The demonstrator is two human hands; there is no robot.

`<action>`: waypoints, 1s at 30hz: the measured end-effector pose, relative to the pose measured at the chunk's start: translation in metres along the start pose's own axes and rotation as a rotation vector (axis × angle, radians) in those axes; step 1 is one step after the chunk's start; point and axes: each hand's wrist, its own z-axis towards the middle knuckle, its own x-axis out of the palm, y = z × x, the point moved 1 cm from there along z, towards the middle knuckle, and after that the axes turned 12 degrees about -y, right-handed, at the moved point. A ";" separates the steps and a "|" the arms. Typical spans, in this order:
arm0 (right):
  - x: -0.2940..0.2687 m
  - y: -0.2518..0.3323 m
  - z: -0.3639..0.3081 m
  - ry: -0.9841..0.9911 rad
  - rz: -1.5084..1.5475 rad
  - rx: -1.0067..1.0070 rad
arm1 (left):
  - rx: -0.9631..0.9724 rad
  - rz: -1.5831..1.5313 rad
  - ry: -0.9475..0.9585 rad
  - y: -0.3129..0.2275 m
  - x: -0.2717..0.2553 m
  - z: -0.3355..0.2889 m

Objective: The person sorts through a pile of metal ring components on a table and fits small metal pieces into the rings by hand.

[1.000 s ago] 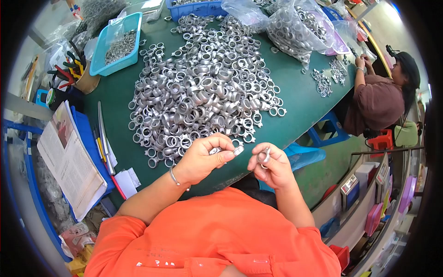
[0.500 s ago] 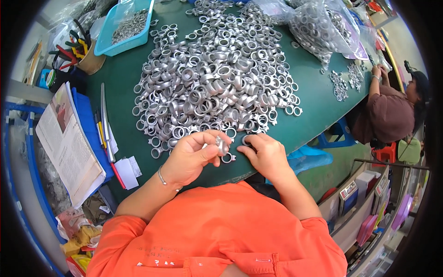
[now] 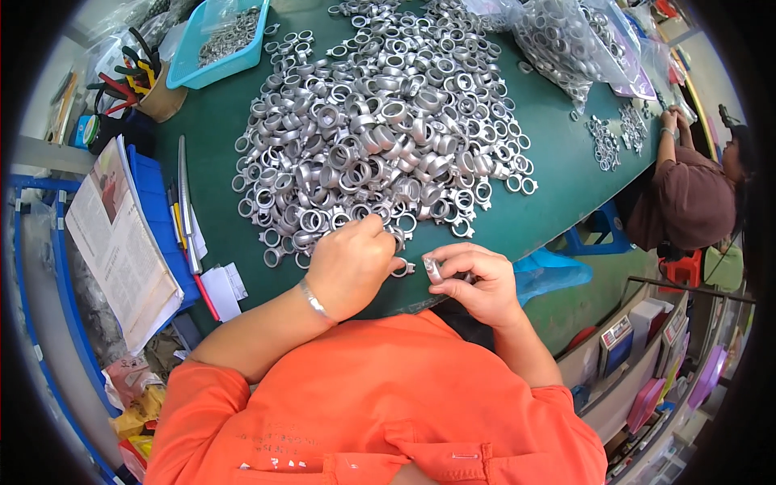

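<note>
Pinching a ring (image 3: 434, 271), right hand (image 3: 483, 280) now turned

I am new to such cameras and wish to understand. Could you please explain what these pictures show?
There is no robot: these are a person's two bare hands. A wide fisheye camera on the head looks down, so straight edges bend. On the green table lies a big heap of grey metal rings, with a light-blue basket of metal parts to its left and a clear bag of rings to its right. The right hand holds at least one silvery ring. The left hand is at the heap's near edge; what it holds, if anything, is hidden.
</note>
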 end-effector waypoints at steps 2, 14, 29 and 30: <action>-0.003 -0.005 -0.003 -0.002 0.084 0.007 | 0.038 0.157 -0.007 -0.003 0.008 0.005; 0.001 0.000 0.000 0.051 0.764 0.510 | -0.255 -0.449 -0.180 0.012 -0.027 -0.021; 0.036 -0.018 0.025 -0.206 -0.628 -0.231 | -0.944 -1.074 -0.150 0.006 -0.022 -0.035; 0.033 -0.016 0.024 -0.171 -0.481 -0.229 | -0.924 -1.056 -0.153 0.006 -0.021 -0.034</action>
